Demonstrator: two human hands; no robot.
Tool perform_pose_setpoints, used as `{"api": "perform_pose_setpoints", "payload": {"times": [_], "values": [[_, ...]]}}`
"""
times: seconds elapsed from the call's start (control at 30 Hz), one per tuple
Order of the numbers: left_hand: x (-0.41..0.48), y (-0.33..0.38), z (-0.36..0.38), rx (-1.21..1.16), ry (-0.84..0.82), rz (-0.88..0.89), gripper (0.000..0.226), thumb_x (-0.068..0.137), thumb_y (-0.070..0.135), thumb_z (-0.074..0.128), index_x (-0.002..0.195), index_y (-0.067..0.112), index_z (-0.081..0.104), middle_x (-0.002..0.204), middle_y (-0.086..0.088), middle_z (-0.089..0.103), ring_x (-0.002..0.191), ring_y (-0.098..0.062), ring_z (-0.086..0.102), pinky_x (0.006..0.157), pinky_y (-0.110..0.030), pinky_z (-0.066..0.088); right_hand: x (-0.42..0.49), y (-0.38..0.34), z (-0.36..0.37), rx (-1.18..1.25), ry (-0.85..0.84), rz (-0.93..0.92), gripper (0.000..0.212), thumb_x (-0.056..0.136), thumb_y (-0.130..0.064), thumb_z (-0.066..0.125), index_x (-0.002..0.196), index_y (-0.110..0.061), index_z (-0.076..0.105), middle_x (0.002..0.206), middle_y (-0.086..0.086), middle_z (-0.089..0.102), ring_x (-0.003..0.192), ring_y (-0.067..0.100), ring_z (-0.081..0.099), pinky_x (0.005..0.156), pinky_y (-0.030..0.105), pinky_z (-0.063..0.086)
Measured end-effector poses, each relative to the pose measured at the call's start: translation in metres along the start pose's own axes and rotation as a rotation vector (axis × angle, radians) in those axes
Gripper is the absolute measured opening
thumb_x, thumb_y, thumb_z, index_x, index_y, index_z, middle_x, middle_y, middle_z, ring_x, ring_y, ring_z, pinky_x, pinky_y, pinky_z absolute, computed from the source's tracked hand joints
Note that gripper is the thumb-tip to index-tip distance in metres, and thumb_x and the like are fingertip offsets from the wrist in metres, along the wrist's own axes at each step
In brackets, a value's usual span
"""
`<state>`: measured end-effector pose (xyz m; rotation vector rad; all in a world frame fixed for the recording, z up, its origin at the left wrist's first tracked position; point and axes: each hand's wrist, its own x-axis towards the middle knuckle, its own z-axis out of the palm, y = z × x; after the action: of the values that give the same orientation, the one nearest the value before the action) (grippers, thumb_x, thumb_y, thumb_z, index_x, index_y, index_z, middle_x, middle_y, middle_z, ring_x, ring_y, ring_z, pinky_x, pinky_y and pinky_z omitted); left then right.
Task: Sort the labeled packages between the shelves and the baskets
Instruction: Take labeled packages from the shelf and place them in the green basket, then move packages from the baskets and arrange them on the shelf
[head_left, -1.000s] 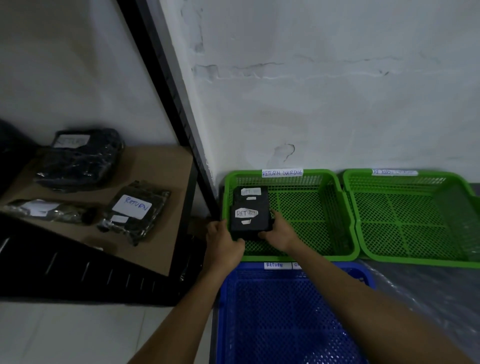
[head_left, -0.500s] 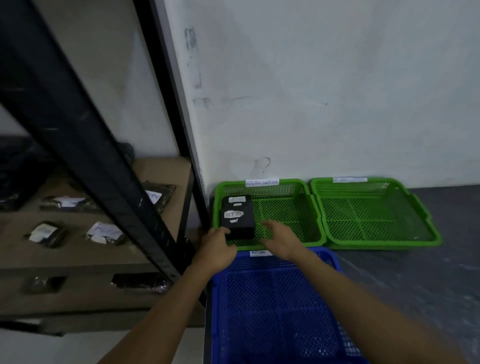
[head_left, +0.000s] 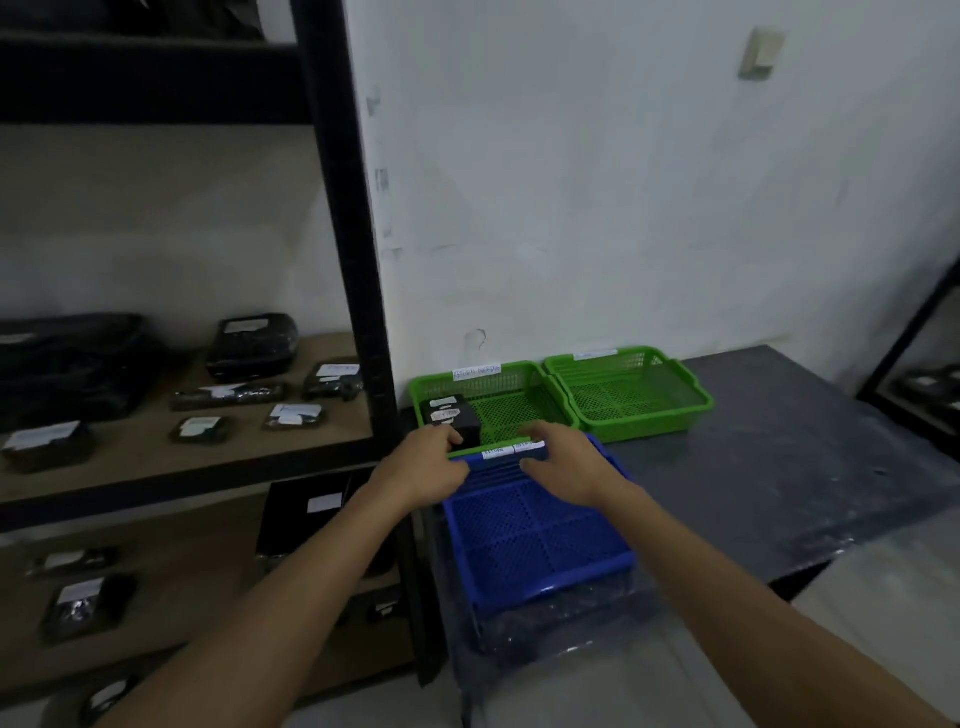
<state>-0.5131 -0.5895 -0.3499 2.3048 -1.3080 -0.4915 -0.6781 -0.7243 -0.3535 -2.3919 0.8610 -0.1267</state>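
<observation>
Both forearms reach out over the blue basket (head_left: 540, 540) on the table (head_left: 779, 457). The left hand (head_left: 423, 467) and right hand (head_left: 569, 467) hover at its far rim, fingers relaxed and holding nothing; a second ago they gripped the top black package (head_left: 448, 413). That package now lies stacked on another in the left green basket (head_left: 511, 410), just beyond the left fingertips. Further right sits the second green basket (head_left: 631, 395).
</observation>
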Motion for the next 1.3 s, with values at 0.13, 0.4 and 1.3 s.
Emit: {"api": "perform_pose_setpoints", "payload": {"times": [0.13, 0.4, 1.3], "values": [[-0.055, 0.008, -0.024, -0.002, 0.035, 0.013, 0.046, 0.083, 0.026, 0.059, 0.129, 0.017, 0.056, 0.127, -0.003, 0.057, 0.115, -0.018, 0.054, 0.097, -0.032, 0.045, -0.054, -0.028, -0.008, 0.006, 0.031, -0.014, 0.053, 0.098, -0.026, 0.057, 0.147, -0.016, 0.040, 0.151, 0.005, 0.042, 0.132, 0.025, 0.046, 0.106, 0.035, 0.041], [-0.168, 0.006, -0.057, 0.014, 0.155, -0.027, 0.040, 0.087, 0.034, 0.060, 0.124, 0.020, 0.057, 0.122, 0.001, 0.057, 0.111, -0.014, 0.054, 0.095, -0.033, 0.046, -0.133, -0.078, 0.001, 0.070, 0.062, -0.124, 0.052, 0.098, -0.025, 0.057, 0.146, -0.018, 0.040, 0.149, 0.004, 0.043, 0.123, 0.025, 0.053, 0.092, 0.032, 0.048], [-0.448, -0.184, -0.355, 0.125, 0.474, -0.214, 0.041, 0.092, 0.030, 0.060, 0.130, 0.017, 0.052, 0.121, -0.003, 0.059, 0.102, -0.014, 0.054, 0.084, -0.027, 0.042, -0.174, -0.505, 0.101, 0.063, 0.122, -0.566, 0.039, 0.093, -0.019, 0.061, 0.132, -0.020, 0.052, 0.123, -0.001, 0.056, 0.100, 0.009, 0.049, 0.080, 0.021, 0.039]]}}
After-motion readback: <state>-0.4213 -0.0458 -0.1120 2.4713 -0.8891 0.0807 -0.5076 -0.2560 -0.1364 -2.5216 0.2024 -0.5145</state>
